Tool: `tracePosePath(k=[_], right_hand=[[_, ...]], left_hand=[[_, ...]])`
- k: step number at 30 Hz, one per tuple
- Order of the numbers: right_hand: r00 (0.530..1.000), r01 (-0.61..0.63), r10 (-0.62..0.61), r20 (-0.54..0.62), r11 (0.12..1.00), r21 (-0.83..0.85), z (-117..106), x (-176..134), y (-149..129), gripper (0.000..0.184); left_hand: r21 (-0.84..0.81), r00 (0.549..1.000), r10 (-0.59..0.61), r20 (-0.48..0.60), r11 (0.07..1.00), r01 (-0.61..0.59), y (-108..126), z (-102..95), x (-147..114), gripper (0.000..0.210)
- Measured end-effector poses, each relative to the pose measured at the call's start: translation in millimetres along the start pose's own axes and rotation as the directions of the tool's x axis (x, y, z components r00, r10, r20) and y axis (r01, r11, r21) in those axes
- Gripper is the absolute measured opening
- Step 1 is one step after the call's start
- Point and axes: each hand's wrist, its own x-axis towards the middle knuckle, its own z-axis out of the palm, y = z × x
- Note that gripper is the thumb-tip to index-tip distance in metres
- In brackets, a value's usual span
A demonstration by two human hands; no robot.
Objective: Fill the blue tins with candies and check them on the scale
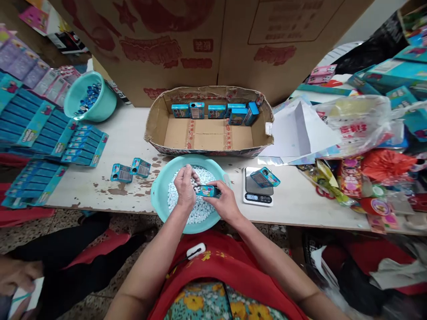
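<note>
Over a turquoise basin point(160, 206) of small pale candies point(200, 211), my right hand point(227, 200) grips a small blue candy tin point(207, 191), its end turned towards my left hand. My left hand point(187, 184) is cupped round several pale candies point(195, 181) beside the tin's end. To the right, another blue tin point(265, 177) lies on a small digital scale point(258, 198) with a lit display. Two more blue tins point(121, 173) stand on the table left of the basin.
A cut-down cardboard box point(208, 133) behind the basin holds several blue tins along its back wall. A turquoise bucket point(103, 104) of blue pieces and stacked display boxes point(83, 144) stand left. Bags and wrappers point(360, 178) crowd the right. Another person's hand point(20, 278) shows lower left.
</note>
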Motion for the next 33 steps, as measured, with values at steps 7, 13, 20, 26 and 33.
tracePosePath(k=[7,13,20,26,33], right_hand=[[0.995,-0.057,0.051,0.086,0.997,0.061,-1.6,10.6,2.7,0.033],[0.982,-0.146,0.109,0.153,0.955,0.259,-7.6,7.6,2.1,0.042],[0.974,-0.212,0.155,0.164,0.881,0.424,-19.9,-1.1,11.0,0.046],[0.967,-0.254,0.202,0.154,0.783,0.567,-83.2,-38.0,14.1,0.047],[0.739,-0.265,0.438,-0.512,0.888,0.377,-217.2,-112.0,70.2,0.049]], left_hand=[[-0.049,0.997,0.025,-0.071,0.998,-0.028,2.8,0.1,-7.7,0.034],[-0.081,0.991,-0.004,-0.135,0.997,-0.007,22.9,-6.0,-2.8,0.034],[0.778,1.000,-0.007,0.028,0.628,-0.017,-1.6,-65.7,8.6,0.023],[0.912,0.929,-0.012,0.370,0.195,-0.360,-36.4,-59.3,9.5,0.035],[0.570,0.553,-0.137,0.821,0.157,-0.807,-89.5,102.2,-12.8,0.051]])
